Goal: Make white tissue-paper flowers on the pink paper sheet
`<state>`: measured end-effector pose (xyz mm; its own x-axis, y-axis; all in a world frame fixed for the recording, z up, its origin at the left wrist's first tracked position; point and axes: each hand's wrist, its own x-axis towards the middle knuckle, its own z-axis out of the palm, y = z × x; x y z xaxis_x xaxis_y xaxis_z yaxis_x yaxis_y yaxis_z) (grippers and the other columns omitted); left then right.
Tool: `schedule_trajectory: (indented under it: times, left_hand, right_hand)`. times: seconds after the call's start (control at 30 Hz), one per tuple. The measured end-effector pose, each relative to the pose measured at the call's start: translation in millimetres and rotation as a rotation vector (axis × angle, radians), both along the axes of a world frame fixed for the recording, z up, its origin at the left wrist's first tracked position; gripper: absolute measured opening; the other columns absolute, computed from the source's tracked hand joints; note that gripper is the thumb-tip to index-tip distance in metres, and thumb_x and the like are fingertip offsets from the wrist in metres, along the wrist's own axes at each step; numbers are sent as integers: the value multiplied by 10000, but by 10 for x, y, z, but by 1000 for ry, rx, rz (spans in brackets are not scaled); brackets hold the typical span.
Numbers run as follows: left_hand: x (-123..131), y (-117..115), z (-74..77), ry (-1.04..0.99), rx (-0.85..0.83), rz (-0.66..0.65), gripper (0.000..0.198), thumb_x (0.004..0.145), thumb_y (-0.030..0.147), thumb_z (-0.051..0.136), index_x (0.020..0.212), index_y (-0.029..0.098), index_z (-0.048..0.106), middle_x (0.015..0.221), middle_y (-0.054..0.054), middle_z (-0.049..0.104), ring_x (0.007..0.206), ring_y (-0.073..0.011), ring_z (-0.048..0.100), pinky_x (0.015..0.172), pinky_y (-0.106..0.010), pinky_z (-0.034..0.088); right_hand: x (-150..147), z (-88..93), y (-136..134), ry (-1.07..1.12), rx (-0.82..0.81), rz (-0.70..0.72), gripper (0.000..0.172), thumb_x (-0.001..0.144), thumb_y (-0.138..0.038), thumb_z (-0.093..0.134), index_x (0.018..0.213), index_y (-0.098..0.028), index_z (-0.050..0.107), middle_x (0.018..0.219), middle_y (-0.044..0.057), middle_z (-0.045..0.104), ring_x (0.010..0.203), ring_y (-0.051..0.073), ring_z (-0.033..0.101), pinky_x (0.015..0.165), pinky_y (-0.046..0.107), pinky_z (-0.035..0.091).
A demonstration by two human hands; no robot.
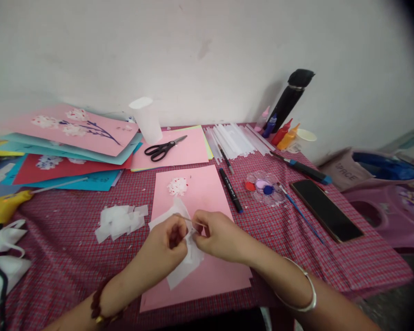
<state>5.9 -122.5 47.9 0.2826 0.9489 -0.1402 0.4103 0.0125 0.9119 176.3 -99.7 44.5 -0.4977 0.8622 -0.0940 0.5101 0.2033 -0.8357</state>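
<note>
My left hand (167, 248) and my right hand (218, 236) meet over a pink paper sheet (200, 280) on the red checked tablecloth. Both are closed on a piece of thin white tissue paper (182, 271), which hangs below them onto the sheet. A thin stick (189, 219) runs between the fingertips of the two hands. Farther up the pink sheet sits a small white tissue flower with red dots (177, 186). A pile of white tissue squares (120, 221) lies to the left of the sheet.
Black scissors (163, 148) lie on another pink sheet. A black marker (230, 189), a paint palette (264, 187), a brush (301, 214), a phone (326, 210), clear glue sticks (236, 139), paint bottles (283, 132) and a white cup (146, 119) are behind. Coloured sheets (69, 147) are stacked left.
</note>
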Motion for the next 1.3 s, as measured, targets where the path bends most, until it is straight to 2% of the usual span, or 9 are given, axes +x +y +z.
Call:
schedule_trajectory:
  times: [0.13,0.3,0.47,0.6,0.73,0.83,0.97,1.1,1.3]
  left_hand:
    - [-25,-10,-79,-54,-38,52,173,652,129,422,802,199,471,670,50,440,589,-110,428,527,-226,342]
    - [-19,32,-85,78,42,14,58,716,156,461,683,180,503,638,35,466,614,-117,444,569,-238,355]
    - [29,100,-7,130,89,5,82,701,152,462,626,183,473,601,43,434,586,-113,414,541,-232,325]
    - [39,145,40,116,72,-9,162,780,226,460,624,184,460,609,39,421,591,-115,408,549,-235,322]
    - [17,178,0,144,23,24,248,801,293,477,598,197,372,591,57,316,562,-105,338,519,-233,268]
    - [9,186,-79,122,-41,12,244,774,268,496,596,200,344,582,66,291,547,-97,316,508,-230,247]
    - [35,174,-174,49,-83,9,146,726,193,512,656,202,385,569,85,297,525,-87,306,491,-220,239]
    - [83,155,-234,-97,-184,5,150,684,115,493,742,211,392,560,107,304,493,-76,309,461,-207,244]
    - [139,127,-300,-236,-175,64,248,632,60,497,790,212,380,561,120,339,488,-62,338,444,-182,269]
  right_hand:
    - [-15,-51,2,22,-29,-33,80,678,-128,519,721,-195,524,586,-68,477,535,75,431,493,183,291]
    - [-19,-79,8,21,-27,-21,74,685,-134,512,719,-198,498,605,-63,482,552,82,444,493,188,297]
    - [-16,-60,-6,8,-11,-30,100,717,-194,561,804,-201,511,680,-50,549,580,90,470,515,203,302]
    - [40,-5,52,66,-20,-26,143,740,-285,619,787,-191,523,701,-34,559,617,106,485,557,225,338]
    - [208,62,162,407,30,-259,322,948,-333,334,710,-189,497,702,5,529,682,129,508,626,253,398]
    - [328,102,158,490,91,-365,420,989,-387,240,796,-195,560,687,7,505,652,130,483,587,252,386]
    - [345,151,7,470,-5,-296,330,976,-405,337,896,-209,590,558,-41,425,469,106,375,431,235,286]
    - [285,185,-136,348,67,-194,182,936,-262,450,818,-203,576,667,-14,544,544,99,472,471,224,348]
    - [253,202,-158,72,208,-27,133,887,-132,470,841,-209,568,711,-17,577,632,106,529,589,246,395]
